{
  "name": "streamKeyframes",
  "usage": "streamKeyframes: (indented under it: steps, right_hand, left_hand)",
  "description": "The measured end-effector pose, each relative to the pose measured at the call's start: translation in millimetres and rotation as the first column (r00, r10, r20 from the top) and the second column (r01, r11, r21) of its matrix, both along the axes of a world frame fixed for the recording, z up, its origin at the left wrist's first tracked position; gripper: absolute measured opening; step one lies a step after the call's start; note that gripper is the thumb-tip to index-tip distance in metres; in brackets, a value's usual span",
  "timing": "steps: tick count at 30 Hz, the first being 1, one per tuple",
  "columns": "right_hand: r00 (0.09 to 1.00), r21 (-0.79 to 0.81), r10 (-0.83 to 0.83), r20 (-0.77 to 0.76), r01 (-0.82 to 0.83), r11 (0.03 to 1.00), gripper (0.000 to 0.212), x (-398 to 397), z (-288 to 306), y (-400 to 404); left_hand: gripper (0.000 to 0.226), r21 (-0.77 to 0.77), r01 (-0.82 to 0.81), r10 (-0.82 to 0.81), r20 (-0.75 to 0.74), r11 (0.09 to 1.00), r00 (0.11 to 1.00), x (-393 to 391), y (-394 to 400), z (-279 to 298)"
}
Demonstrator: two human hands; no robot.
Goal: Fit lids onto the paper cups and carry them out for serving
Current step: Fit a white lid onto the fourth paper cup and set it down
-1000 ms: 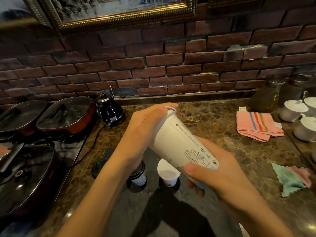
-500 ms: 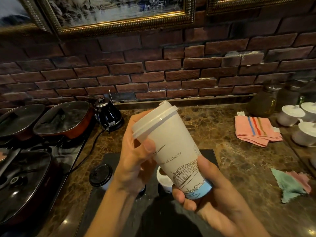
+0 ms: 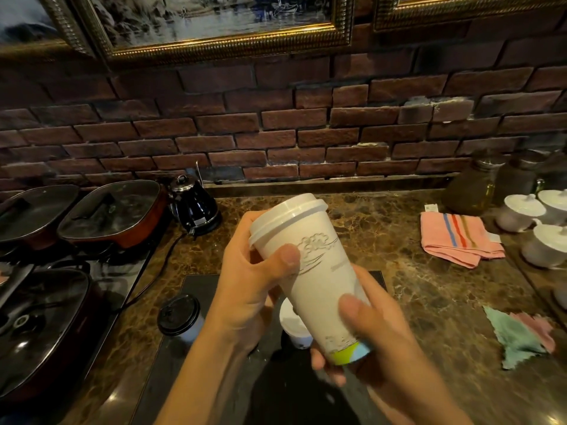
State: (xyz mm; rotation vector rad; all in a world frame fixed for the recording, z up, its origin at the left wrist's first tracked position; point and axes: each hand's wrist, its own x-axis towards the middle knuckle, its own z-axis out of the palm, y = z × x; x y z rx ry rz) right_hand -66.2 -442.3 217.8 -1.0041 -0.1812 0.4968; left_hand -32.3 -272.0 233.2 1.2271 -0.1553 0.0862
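Paper cup [image 3: 319, 271]: centre of frame, held above the counter, tilted with its top toward upper left.
Lid [image 3: 287, 214]: white, seated on the cup's rim.
Left hand [image 3: 254, 277]: fingers curled around the cup just under the lid.
Right hand [image 3: 374, 342]: fingers wrapped around the cup's coloured base.
Black-lidded cup [image 3: 181, 317]: lower left, standing on a dark mat [image 3: 199, 283].
Counter [image 3: 414, 289]: brown marble.
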Motion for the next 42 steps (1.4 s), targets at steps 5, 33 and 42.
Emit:
streamKeyframes:
  steps: [5,33,42]
  right_hand:
    - [0.870,0.533,0.431,-0.240,-0.253,0.807,0.060,-1,-5,-1]
    - [0.884,-0.531,-0.182,0.430,0.410,0.742,0.068,5,-9,-1]
    - [0.855,0.455,0.384,-0.347,-0.205,0.867,0.065,0,-10,-3]
  left_hand:
    - [0.071,-0.055,0.089,-0.088,0.008,0.995,0.996,-1,2,1]
    - [0.050,0.159,-0.117,0.118,0.007,0.980,0.993,-3,5,2]
    - [0.071,0.023,0.035,-0.034,-0.044,0.999,0.998,-5,2,-3]
